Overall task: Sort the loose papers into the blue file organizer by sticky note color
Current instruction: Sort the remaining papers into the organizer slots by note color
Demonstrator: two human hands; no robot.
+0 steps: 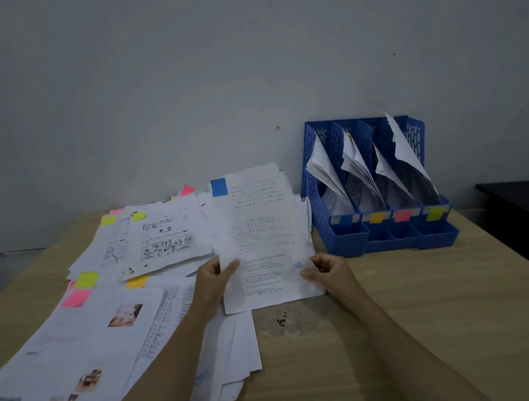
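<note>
Loose papers (105,299) tagged pink, yellow and green still cover the left of the table (404,315) as a person lifts one sheet (264,240) bearing a blue sticky note (219,187), the left hand (214,277) pinching its lower left edge and the right hand (330,274) curled on its lower right corner. The sheet stands between both sets of fingers, just left of the blue file organizer (377,188). The next move, by the look of it, is a carry right into the leftmost, blue-labelled slot (345,220).
</note>
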